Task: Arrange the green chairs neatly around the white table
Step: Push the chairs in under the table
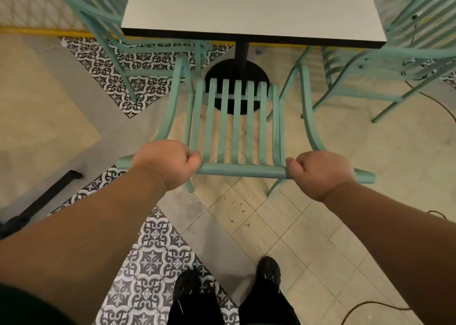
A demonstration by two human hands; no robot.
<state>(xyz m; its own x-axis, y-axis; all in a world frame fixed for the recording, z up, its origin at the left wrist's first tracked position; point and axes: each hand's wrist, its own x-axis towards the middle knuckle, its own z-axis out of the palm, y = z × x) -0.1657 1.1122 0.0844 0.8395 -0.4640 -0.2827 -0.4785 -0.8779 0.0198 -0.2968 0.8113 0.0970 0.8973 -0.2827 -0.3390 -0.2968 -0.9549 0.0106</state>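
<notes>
A green slatted metal chair (237, 127) stands right in front of me, its seat pointing at the white table (251, 8). Both hands grip its top back rail: my left hand (167, 163) near the left end, my right hand (319, 173) near the right end. The seat's front edge sits just short of the table's near edge, above the black round base (217, 75). A second green chair (111, 26) stands at the table's left side. A third green chair (399, 60) stands at its right side.
The floor mixes beige tiles with patterned black-and-white tiles (150, 258). A black bar (42, 198) lies on the floor at the left. A thin black cable (434, 100) runs under the right chair and along the floor. My black shoes (269, 273) are at the bottom.
</notes>
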